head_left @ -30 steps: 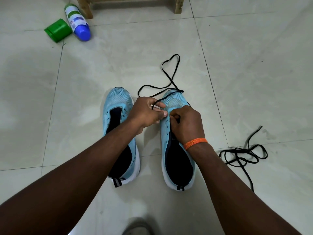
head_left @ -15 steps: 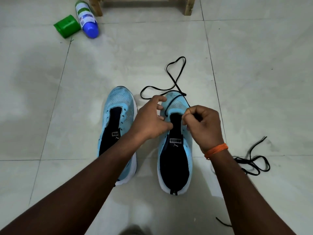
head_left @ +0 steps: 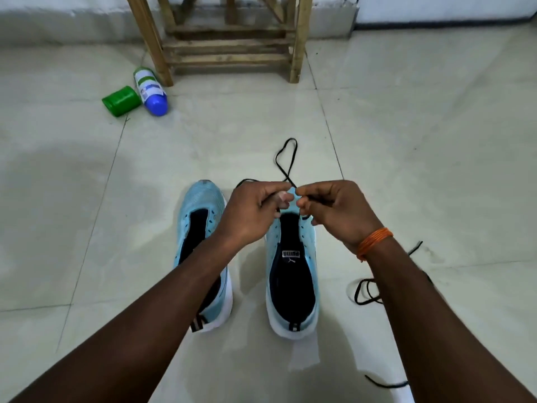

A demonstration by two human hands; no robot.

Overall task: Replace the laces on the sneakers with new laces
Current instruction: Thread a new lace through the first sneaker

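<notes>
Fingers (head_left: 271, 191) of left hand (head_left: 252, 213) are curling inward, tips pinching a thin flat black lace (head_left: 286, 158); fingers (head_left: 308, 200) of right hand (head_left: 334, 213) are curling likewise, pinching the same lace, both sets of tips nearly meeting. Lace is looping over pale tiled floor (head_left: 406, 170) just beyond the fingertips; light blue mesh sneaker with white sole (head_left: 293, 271) is sitting directly beneath them, its unlaced twin sneaker (head_left: 203, 216) lying left of the left fingers; a second black lace (head_left: 367, 292) is lying behind the right wrist. Step, as judged: evening the ends at the toe eyelets, hidden under the fingers. Recommended: pulling both ends level, flattening twists, matching lengths before crossing upward.
</notes>
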